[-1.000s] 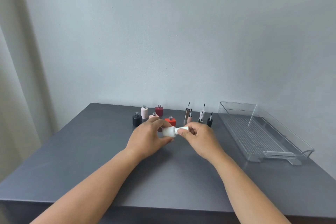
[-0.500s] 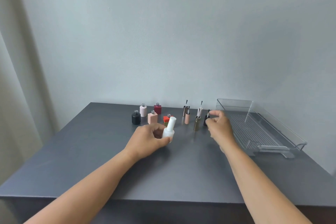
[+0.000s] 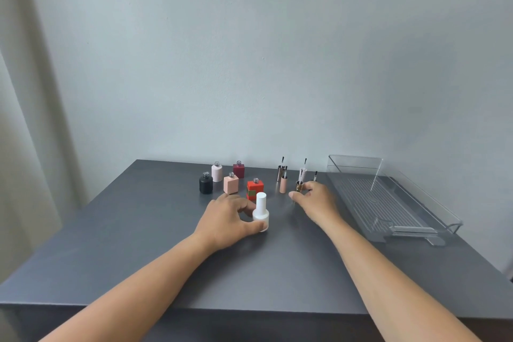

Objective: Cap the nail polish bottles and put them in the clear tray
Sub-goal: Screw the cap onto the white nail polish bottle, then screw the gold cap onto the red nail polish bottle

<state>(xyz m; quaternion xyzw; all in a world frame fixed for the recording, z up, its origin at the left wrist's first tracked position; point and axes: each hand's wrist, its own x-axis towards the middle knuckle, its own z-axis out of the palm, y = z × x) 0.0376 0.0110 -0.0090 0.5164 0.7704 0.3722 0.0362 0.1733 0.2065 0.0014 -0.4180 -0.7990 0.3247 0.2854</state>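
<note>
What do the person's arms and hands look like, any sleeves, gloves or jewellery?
No sleeves show: the left arm and right arm are bare to the frame's edge. The left hand and right hand wear no gloves, and no rings, watch or bracelets are visible.

Both bare forearms reach forward. The left hand (image 3: pixel 227 219) curls round a white bottle (image 3: pixel 261 212). The right hand (image 3: pixel 313 200) — slightly farther ahead, apart from the left — pinches a gold cap (image 3: pixel 299 186).
</note>
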